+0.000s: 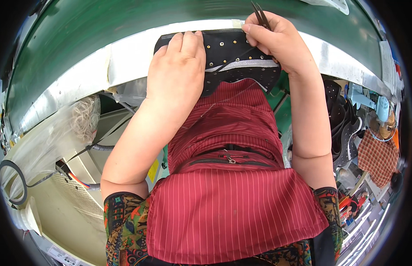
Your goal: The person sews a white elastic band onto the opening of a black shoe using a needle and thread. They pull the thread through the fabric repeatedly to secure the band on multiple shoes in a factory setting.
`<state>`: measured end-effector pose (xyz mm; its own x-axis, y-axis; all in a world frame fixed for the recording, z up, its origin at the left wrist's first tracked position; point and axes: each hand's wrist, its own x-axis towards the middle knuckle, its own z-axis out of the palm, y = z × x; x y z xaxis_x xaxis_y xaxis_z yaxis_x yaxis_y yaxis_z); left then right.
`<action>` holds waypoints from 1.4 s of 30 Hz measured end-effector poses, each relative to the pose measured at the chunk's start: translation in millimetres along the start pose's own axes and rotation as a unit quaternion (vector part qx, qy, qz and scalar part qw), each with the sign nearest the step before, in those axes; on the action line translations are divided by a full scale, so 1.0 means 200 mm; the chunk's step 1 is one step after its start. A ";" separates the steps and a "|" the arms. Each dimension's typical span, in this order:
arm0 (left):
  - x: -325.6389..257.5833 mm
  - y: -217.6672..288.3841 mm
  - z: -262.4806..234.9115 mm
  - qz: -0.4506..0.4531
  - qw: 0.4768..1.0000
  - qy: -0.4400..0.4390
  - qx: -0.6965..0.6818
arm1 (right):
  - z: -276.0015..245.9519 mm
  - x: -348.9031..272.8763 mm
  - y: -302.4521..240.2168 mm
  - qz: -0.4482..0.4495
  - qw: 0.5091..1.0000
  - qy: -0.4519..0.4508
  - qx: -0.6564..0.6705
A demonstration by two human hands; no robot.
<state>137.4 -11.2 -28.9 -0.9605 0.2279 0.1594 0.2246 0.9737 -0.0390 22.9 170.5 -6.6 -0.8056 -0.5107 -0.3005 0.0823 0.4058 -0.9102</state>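
At the near side, a maroon pinstriped apron (232, 213) spreads toward a black studded fabric panel (228, 48), which reaches from the apron's far end onto the white bench edge (130, 57). The left hand (181, 66) covers the panel's left part; whether it pinches the cloth I cannot tell. The right hand (277, 42) grips dark tweezers (261, 17) over the far right corner. Weak left-hand pressure could let the panel slide lapward; stray tips might snag it. Its long axis runs left to right, studs facing up.
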 end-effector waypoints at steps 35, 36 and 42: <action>0.06 0.11 -0.05 -0.024 0.995 -0.045 0.085 | 0.10 0.01 0.02 -0.042 0.951 0.099 -0.291; 0.07 0.11 -0.07 -0.023 0.994 -0.057 0.087 | 0.10 0.00 0.02 -0.044 0.952 0.101 -0.287; 0.12 0.15 0.02 0.019 0.992 0.126 -0.013 | 0.07 0.02 0.05 -0.054 0.960 0.085 -0.262</action>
<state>120.0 22.7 -30.0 -0.8803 0.2549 0.4002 0.2674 0.9632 -0.0253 28.3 161.5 -20.5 -0.8806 -0.4580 -0.1219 -0.2773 0.7064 -0.6512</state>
